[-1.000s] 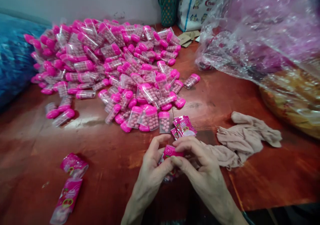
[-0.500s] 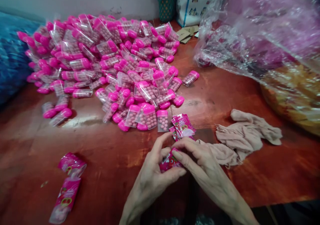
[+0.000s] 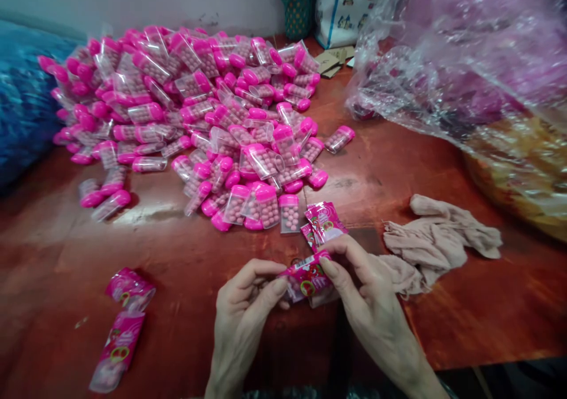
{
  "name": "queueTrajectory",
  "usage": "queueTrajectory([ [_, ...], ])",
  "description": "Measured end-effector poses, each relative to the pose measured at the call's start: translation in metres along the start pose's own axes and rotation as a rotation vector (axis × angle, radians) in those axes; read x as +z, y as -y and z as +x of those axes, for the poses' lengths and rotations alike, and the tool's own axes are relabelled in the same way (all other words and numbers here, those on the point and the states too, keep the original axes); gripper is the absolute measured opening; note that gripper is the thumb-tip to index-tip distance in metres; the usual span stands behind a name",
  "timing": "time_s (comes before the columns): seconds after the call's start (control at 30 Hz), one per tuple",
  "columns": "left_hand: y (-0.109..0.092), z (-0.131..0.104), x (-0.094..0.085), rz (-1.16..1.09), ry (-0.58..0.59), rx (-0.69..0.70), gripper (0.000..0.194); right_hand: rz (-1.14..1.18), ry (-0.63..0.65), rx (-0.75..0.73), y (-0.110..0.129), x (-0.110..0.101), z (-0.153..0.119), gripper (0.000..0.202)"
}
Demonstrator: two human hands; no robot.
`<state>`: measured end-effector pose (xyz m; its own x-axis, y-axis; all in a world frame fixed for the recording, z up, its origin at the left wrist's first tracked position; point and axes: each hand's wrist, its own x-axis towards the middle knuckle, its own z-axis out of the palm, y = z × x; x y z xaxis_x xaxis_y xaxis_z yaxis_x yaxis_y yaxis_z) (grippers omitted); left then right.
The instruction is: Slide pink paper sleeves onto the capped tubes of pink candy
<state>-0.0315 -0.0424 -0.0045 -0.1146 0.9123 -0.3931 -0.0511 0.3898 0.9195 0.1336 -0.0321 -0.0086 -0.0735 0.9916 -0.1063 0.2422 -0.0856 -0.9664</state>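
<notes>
My left hand (image 3: 248,310) pinches the left end of a pink printed label sleeve (image 3: 308,281) with thumb and fingers. The other end of the sleeve is gripped by my right hand (image 3: 361,286). A clear edge, seemingly of a candy container, shows below the sleeve by my right fingers; the rest is hidden. Just beyond my hands lies a small stack of flat pink sleeves (image 3: 325,219). Beside it stands a clear candy container (image 3: 290,216) with a pink cap and pink balls inside. To the left, two containers in pink sleeves (image 3: 119,346) lie on the table.
A large heap of pink-capped candy containers (image 3: 146,112) covers the back left. A blue bag (image 3: 26,103) borders it. A crumpled beige cloth (image 3: 443,239) lies right of my hands. Clear plastic bags (image 3: 443,74) bulge at the back right, near cardboard pieces (image 3: 332,62).
My hands have moved apart, the left one shifting left and opening up its curl. The sleeve between them is now turned flatter, with its barcode edge upward. The view has shifted slightly.
</notes>
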Motion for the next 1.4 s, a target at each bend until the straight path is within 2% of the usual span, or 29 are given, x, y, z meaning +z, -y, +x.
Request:
queueTrajectory([
  [0.1,-0.003,-0.001,0.0,-0.018,0.145,-0.006,0.032,-0.098,-0.015,-0.152,0.001,0.001,-0.001,0.009],
  [0.13,-0.004,-0.001,0.001,-0.007,0.178,0.008,0.032,-0.133,-0.009,-0.221,0.002,0.002,-0.001,0.01],
  [0.23,-0.006,0.001,0.006,0.02,0.219,-0.001,0.015,-0.186,0.004,-0.375,0.003,0.004,-0.001,0.012],
  [0.37,-0.001,0.003,0.011,-0.181,0.253,-0.16,0.019,-0.215,-0.019,-0.353,0.001,0.004,0.0,0.013],
  [0.5,0.006,0.006,0.009,-0.311,0.245,-0.181,0.023,-0.251,-0.034,-0.26,-0.001,0.001,0.001,0.011],
  [0.6,0.003,0.005,0.006,-0.19,0.189,-0.084,0.022,-0.222,-0.023,-0.231,-0.002,0.001,0.002,0.011],
  [0.73,-0.008,0.004,0.01,0.152,0.158,0.102,0.02,-0.192,0.011,-0.274,-0.003,0.006,0.003,0.013],
  [0.83,-0.006,0.003,0.012,0.312,0.126,0.177,0.016,-0.178,0.032,-0.26,-0.005,0.007,0.003,0.014],
  [0.9,0.0,0.002,0.008,0.34,0.126,0.137,0.012,-0.17,0.032,-0.23,-0.006,0.007,0.002,0.014],
  [0.97,0.007,-0.001,0.001,0.326,0.164,0.038,0.01,-0.185,0.021,-0.213,-0.007,0.005,0.002,0.015],
  [1.07,0.015,-0.005,-0.01,0.272,0.228,-0.077,0.016,-0.239,0.013,-0.233,-0.006,0.006,0.001,0.014],
  [1.2,0.015,-0.013,-0.022,0.265,0.236,-0.111,0.019,-0.186,0.052,-0.301,-0.005,0.013,0.0,0.014],
  [1.3,0.014,-0.02,-0.035,0.258,0.168,-0.1,0.017,-0.13,0.097,-0.353,-0.005,0.02,-0.002,0.015],
  [1.4,0.015,-0.029,-0.055,0.197,-0.039,-0.092,0.015,-0.145,0.114,-0.374,-0.008,0.026,-0.005,0.018],
])
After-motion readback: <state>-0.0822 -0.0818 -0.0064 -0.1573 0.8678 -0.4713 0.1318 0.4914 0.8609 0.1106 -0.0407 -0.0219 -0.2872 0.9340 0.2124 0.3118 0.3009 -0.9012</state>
